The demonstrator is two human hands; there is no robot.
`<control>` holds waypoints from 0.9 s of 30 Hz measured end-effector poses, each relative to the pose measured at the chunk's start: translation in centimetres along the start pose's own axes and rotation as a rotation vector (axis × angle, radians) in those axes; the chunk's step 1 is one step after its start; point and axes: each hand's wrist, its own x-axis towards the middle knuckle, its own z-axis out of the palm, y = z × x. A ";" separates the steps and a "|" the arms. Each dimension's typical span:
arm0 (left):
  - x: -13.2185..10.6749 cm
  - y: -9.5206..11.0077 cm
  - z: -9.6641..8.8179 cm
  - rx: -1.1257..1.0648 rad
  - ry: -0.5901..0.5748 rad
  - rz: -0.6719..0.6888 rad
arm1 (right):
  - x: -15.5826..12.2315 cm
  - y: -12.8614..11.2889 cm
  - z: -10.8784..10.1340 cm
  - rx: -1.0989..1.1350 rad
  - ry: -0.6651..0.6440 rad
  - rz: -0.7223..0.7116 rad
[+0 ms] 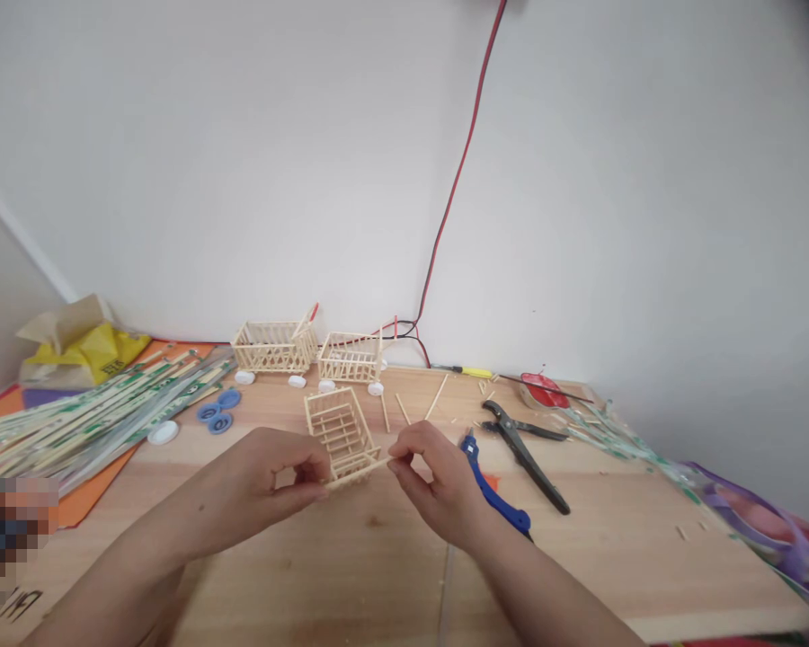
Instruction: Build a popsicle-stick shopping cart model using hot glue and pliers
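Note:
A small open basket [342,429] made of thin wooden sticks stands on the table between my hands. My left hand [287,472] is closed in a pinch at its near left corner. A thin wooden stick [359,474] runs along the basket's near edge, its right end pinched between the thumb and fingers of my right hand [432,472]. Whether my left fingertips also grip the stick, I cannot tell. Behind the basket are two finished-looking stick carts, a larger cart [274,346] and a smaller cart [351,357], both on white round wheels.
Blue-handled pliers [495,494] and black cutters [526,454] lie to the right. Blue caps [220,422], a white cap [163,432] and many packaged sticks [128,404] are on the left. A red container [544,390] and a yellow-handled tool [475,371] sit near the wall [276,162].

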 end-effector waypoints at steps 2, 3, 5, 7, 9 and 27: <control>-0.1 -0.1 0.0 0.003 -0.001 0.004 | 0.0 0.0 0.0 -0.008 -0.004 -0.001; -0.1 -0.2 0.0 0.002 -0.001 0.006 | 0.0 0.1 0.0 -0.009 -0.004 -0.001; -0.2 -0.2 0.0 -0.001 -0.003 0.007 | 0.0 0.1 0.0 -0.004 -0.005 -0.003; -0.2 -0.2 0.0 -0.006 -0.003 0.007 | 0.1 0.1 0.0 0.003 0.001 -0.013; -0.2 -0.2 -0.1 -0.016 -0.006 0.012 | 0.0 0.1 0.0 0.006 0.000 -0.027; 0.9 -1.5 -0.6 0.146 0.161 0.053 | 0.1 1.3 -2.3 0.014 -0.502 -0.006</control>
